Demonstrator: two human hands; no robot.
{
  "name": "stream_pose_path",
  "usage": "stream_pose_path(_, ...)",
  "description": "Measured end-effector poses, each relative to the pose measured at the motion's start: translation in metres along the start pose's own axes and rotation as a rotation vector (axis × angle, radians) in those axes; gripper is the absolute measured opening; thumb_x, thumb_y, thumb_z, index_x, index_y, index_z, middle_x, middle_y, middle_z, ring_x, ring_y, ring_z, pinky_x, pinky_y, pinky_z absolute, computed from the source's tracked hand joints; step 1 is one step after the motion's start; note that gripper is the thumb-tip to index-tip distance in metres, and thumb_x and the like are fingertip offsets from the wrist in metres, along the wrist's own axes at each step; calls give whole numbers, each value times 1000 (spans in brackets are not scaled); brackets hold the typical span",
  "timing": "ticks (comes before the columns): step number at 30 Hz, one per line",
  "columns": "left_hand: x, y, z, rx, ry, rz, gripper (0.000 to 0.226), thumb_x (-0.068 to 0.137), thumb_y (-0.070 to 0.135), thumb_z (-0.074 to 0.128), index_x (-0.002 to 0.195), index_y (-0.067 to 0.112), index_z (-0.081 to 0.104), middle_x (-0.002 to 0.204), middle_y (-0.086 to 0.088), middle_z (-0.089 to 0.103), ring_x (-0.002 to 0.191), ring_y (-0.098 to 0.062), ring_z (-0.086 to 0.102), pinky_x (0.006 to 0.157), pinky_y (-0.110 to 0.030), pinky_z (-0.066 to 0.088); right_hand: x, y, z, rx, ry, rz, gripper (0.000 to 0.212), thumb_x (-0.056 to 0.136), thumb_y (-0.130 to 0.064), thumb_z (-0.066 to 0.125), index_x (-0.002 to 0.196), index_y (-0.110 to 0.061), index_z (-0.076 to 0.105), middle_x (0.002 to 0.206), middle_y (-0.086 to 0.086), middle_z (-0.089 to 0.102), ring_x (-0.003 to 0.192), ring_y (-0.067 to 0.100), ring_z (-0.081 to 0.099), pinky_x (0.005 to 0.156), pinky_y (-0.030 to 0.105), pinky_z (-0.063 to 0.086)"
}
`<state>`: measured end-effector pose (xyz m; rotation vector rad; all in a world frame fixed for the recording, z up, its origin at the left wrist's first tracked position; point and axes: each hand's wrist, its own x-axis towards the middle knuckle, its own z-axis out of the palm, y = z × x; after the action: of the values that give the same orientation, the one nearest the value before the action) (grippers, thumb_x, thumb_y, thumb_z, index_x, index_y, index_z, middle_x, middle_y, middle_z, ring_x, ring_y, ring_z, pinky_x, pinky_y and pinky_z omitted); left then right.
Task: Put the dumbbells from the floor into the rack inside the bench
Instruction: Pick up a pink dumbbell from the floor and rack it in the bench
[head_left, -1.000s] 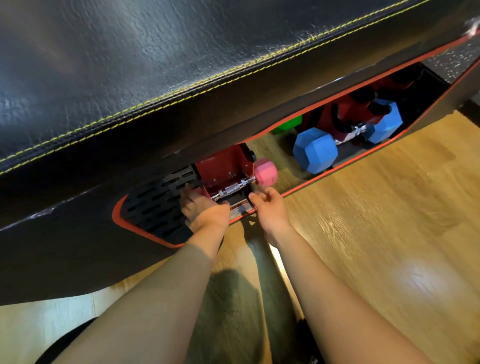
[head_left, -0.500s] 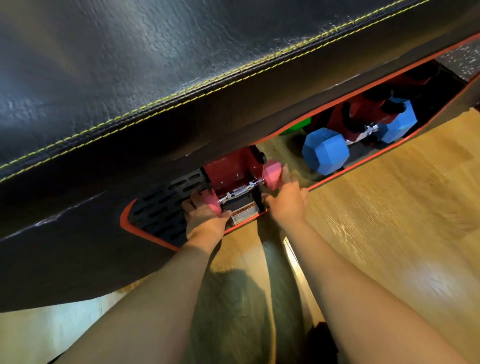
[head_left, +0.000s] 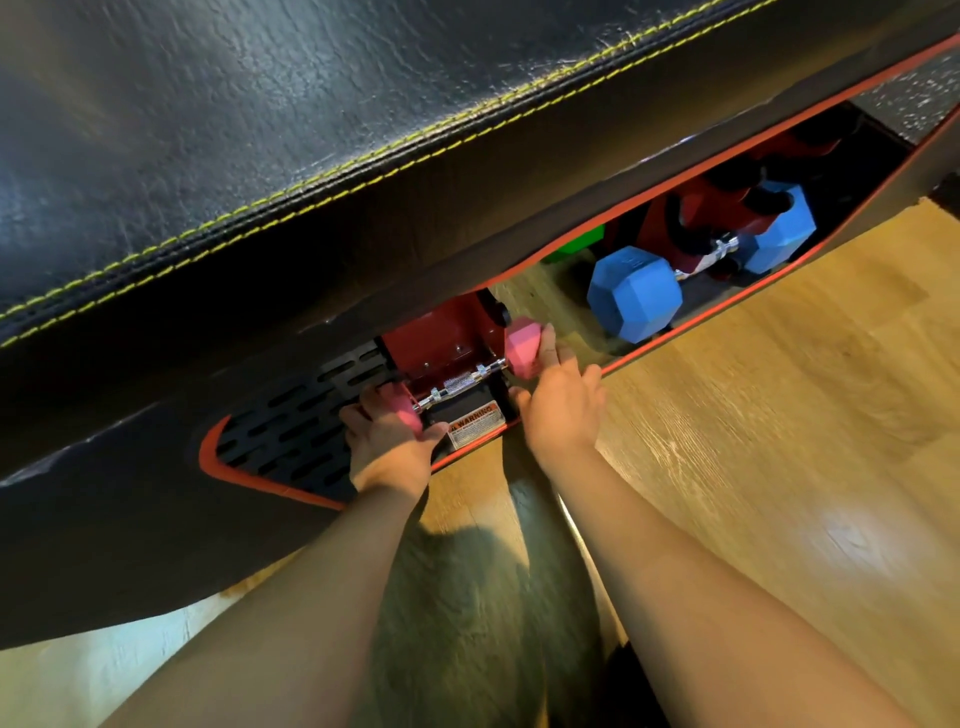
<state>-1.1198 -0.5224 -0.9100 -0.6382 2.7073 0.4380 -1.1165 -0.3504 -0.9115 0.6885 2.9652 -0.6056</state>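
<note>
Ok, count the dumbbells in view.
2: the pink dumbbell held at the red rack by both hands, the blue dumbbell further right inside the bench. Others may be hidden.

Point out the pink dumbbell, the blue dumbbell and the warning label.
pink dumbbell (head_left: 523, 349), head view, on its right pink head.
blue dumbbell (head_left: 635, 301), head view, on its near hexagonal head.
warning label (head_left: 475, 425), head view, on the label's middle.
</note>
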Motion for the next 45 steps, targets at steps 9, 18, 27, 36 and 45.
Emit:
stream_pose_path(9,21,7,47,-88,-70,-144,120,62,90,12,146,9,39,151,-24,35,138,-45,31,112,-59,28,-4,24,-6,266,-154,19,91,87,-35,67,154,-35,5,149,-1,40,130,36,35,108,49,33)
stream_pose_path(18,-110,91,65,-439,-237,-12,100,87,37,66,154,1,1,164,-13,-7,151,-26,-1,120,-42,6,-41,138,-36,257,-42,278,60,86,-33,61,140,-24,35,130,3,58,111,32,43,92,43,40)
stream_pose_path(27,-258,175,149,-245,-714,854,48,92,34,59,138,25,47,154,-1,35,137,-19,41,107,-35,39,-120,305,-94,193,209,713,55,90,-30,56,141,-16,42,138,9,43,128,31,37,106,40,30)
stream_pose_path(36,-313,191,207,-145,-901,985,37,92,28,62,128,19,55,133,1,52,119,-14,56,103,-33,44,-158,461,-129,87,200,1122,60,82,-28,68,135,-19,42,129,12,49,121,36,44,101,44,36)
stream_pose_path(45,-278,197,210,-208,-839,878,33,86,29,60,117,19,58,120,0,58,114,-14,58,101,-42,47,-131,478,-116,77,129,1203,43,79,-34,56,121,-26,46,108,12,58,103,37,57,90,46,47)
